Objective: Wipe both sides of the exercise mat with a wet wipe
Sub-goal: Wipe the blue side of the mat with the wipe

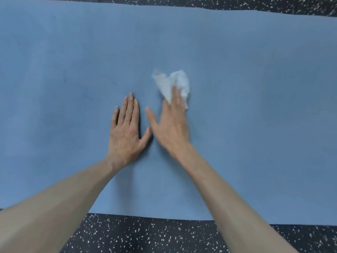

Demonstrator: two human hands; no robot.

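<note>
Blue mat (237, 52) lies flat on dark floor (145, 236) w/ white speckles; mat runs L–R across nearly the whole view, floor showing as a strip along far edge and a wider band along near edge. Mat surface plain, a tiny dark speck left of centre. Both arms bare, reaching fwd from bottom corners onto the mat. Left hand (125, 132) flat, palm down, on mat near centre: fingers straight and close together, thumb splayed out to the right, gripping nothing. Right hand (171, 128) just beside it, also palm down, angled slightly left; thumb stretched toward left hand, thumb tips of the two hands near each other, can't tell if touching. Right fingers extended and pressing on white wipe (173, 83), not curled round it; fingertips partly blurred. Wipe crumpled, lying on mat just past centre, most of it sticking out beyond the fingertips, a bit also showing at the right side of the hand. Wipe in contact w/ mat under the fingers. Soft shadows under both hands. Mat's near edge passes under both forearms. Which side of mat faces up: can't tell.
</note>
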